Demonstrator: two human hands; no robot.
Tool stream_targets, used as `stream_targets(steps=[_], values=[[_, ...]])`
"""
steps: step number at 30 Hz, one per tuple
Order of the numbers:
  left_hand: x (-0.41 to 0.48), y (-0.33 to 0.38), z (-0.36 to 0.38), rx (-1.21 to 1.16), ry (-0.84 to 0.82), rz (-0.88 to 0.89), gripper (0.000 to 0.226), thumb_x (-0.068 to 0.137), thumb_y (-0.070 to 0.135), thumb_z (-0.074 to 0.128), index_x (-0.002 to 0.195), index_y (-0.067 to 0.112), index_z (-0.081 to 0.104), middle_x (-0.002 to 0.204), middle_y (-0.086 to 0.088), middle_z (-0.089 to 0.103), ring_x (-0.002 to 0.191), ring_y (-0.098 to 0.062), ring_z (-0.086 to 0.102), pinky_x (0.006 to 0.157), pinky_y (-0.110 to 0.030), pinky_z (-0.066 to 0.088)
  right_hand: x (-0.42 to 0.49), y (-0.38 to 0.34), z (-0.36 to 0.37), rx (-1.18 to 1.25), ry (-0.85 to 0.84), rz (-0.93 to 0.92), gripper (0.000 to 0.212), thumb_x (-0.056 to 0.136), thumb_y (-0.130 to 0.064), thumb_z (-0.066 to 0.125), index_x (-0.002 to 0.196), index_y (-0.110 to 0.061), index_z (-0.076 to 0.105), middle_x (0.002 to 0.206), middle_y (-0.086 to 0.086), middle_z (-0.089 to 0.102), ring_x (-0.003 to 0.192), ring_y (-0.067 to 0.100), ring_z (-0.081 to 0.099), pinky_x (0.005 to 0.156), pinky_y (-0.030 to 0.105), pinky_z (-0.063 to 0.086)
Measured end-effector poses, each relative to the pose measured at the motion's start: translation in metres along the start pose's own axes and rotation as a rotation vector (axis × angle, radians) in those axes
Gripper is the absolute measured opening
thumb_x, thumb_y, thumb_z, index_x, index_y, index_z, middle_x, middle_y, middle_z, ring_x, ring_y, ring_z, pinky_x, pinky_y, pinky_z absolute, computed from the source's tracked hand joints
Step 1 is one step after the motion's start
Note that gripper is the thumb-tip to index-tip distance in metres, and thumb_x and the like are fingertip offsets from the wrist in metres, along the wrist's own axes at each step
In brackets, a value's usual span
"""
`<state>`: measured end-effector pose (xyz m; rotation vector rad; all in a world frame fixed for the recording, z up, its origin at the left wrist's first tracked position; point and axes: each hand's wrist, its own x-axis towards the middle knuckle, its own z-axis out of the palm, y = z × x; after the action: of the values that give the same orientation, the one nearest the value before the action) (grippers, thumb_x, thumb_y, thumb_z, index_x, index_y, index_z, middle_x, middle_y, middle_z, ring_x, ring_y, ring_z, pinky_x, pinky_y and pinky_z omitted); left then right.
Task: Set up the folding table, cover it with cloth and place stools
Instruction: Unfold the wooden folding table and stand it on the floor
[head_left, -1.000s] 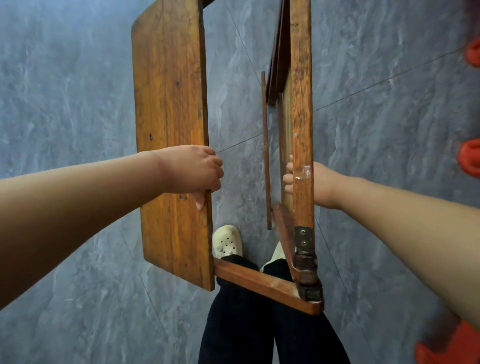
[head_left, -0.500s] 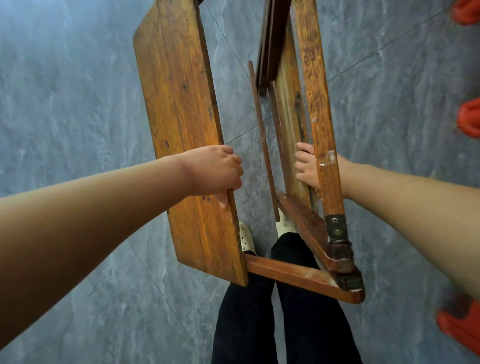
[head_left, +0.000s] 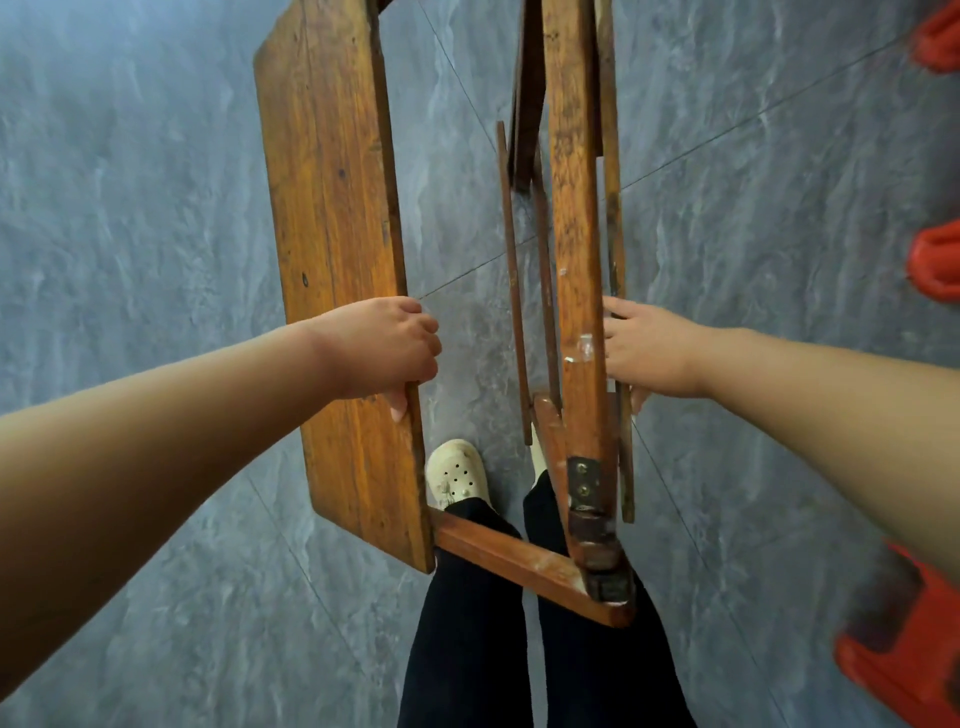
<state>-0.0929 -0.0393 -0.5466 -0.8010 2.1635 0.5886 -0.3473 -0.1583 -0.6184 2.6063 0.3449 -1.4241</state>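
Observation:
A brown wooden folding table (head_left: 332, 218) hangs half-unfolded in front of me, seen from above over the grey floor. Its wide panel is on the left, and its narrow leg frame (head_left: 576, 270) is on the right, joined by a cross rail (head_left: 524, 564) near my legs. My left hand (head_left: 382, 351) grips the inner edge of the left panel, fingers curled over it, thumb on its face. My right hand (head_left: 644, 351) holds the outer side of the right frame; its fingertips are hidden behind the wood.
Red plastic stools (head_left: 935, 260) stand along the right edge, with another red stool (head_left: 904, 660) at lower right. My black-trousered legs and a white shoe (head_left: 457, 475) are directly beneath the table. Grey stone-pattern floor tiles (head_left: 130, 260) spread to the left.
The table has swung back from its tilt to nearly straight. My right hand has shifted from the inner side of the frame to its outer side. My left hand keeps its grip.

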Motion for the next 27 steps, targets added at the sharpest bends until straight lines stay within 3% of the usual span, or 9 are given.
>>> stream_targets(steps=[1, 2, 5, 8, 13, 18, 27], values=[[-0.002, 0.001, 0.002, -0.016, -0.021, -0.016, 0.043, 0.091, 0.052, 0.044, 0.118, 0.020, 0.056, 0.121, 0.005, 0.053, 0.118, -0.016, 0.041, 0.104, -0.029, 0.027, -0.011, 0.005, -0.005, 0.032, 0.055, -0.093, 0.034, 0.092, -0.031, 0.051, 0.124, -0.023, 0.058, 0.125, -0.006, 0.058, 0.130, 0.019, 0.040, 0.116, 0.047, -0.009], [-0.004, 0.002, -0.001, -0.032, -0.040, -0.024, 0.043, 0.091, 0.051, 0.044, 0.118, 0.019, 0.056, 0.122, 0.005, 0.053, 0.119, -0.016, 0.041, 0.104, -0.029, 0.027, -0.016, 0.009, -0.004, 0.009, 0.074, -0.068, 0.035, 0.092, -0.028, 0.051, 0.126, -0.019, 0.056, 0.127, -0.001, 0.056, 0.130, 0.024, 0.039, 0.117, 0.050, -0.008], [-0.002, 0.003, -0.009, -0.036, -0.007, -0.012, 0.044, 0.093, 0.050, 0.043, 0.121, 0.018, 0.056, 0.124, 0.005, 0.053, 0.120, -0.016, 0.040, 0.105, -0.030, 0.026, -0.031, 0.011, -0.005, 0.005, 0.024, -0.041, 0.044, 0.093, -0.038, 0.051, 0.131, -0.015, 0.051, 0.131, 0.003, 0.052, 0.132, 0.027, 0.036, 0.119, 0.051, -0.001], [0.003, 0.003, -0.019, -0.024, 0.006, 0.017, 0.045, 0.093, 0.050, 0.042, 0.121, 0.018, 0.056, 0.125, 0.004, 0.054, 0.120, -0.017, 0.041, 0.105, -0.030, 0.027, -0.041, 0.014, -0.006, 0.024, -0.053, -0.035, 0.049, 0.092, -0.044, 0.051, 0.131, -0.015, 0.051, 0.134, 0.003, 0.051, 0.131, 0.026, 0.037, 0.118, 0.048, 0.009], [-0.001, 0.002, -0.026, -0.002, -0.015, 0.024, 0.044, 0.093, 0.049, 0.043, 0.121, 0.018, 0.056, 0.123, 0.004, 0.054, 0.118, -0.017, 0.042, 0.105, -0.030, 0.029, -0.054, 0.017, 0.003, 0.025, -0.037, -0.032, 0.042, 0.094, -0.040, 0.051, 0.127, -0.014, 0.054, 0.128, 0.001, 0.055, 0.123, 0.024, 0.042, 0.114, 0.043, 0.020], [-0.024, 0.000, -0.031, 0.015, -0.077, 0.043, 0.043, 0.094, 0.047, 0.043, 0.121, 0.016, 0.055, 0.125, 0.002, 0.054, 0.119, -0.017, 0.044, 0.106, -0.031, 0.028, -0.075, 0.023, -0.002, 0.070, -0.102, -0.046, 0.068, 0.081, -0.067, 0.048, 0.124, -0.015, 0.057, 0.123, -0.001, 0.058, 0.119, 0.023, 0.045, 0.109, 0.040, 0.025], [-0.066, 0.000, -0.027, 0.021, -0.103, 0.047, 0.060, 0.089, 0.065, 0.032, 0.113, 0.015, 0.057, 0.115, 0.004, 0.057, 0.109, -0.015, 0.045, 0.100, -0.029, 0.027, -0.114, 0.033, -0.017, 0.042, -0.170, -0.142, 0.078, 0.075, -0.079, 0.040, 0.115, -0.015, 0.061, 0.116, 0.000, 0.064, 0.111, 0.023, 0.051, 0.099, 0.038, 0.032]])
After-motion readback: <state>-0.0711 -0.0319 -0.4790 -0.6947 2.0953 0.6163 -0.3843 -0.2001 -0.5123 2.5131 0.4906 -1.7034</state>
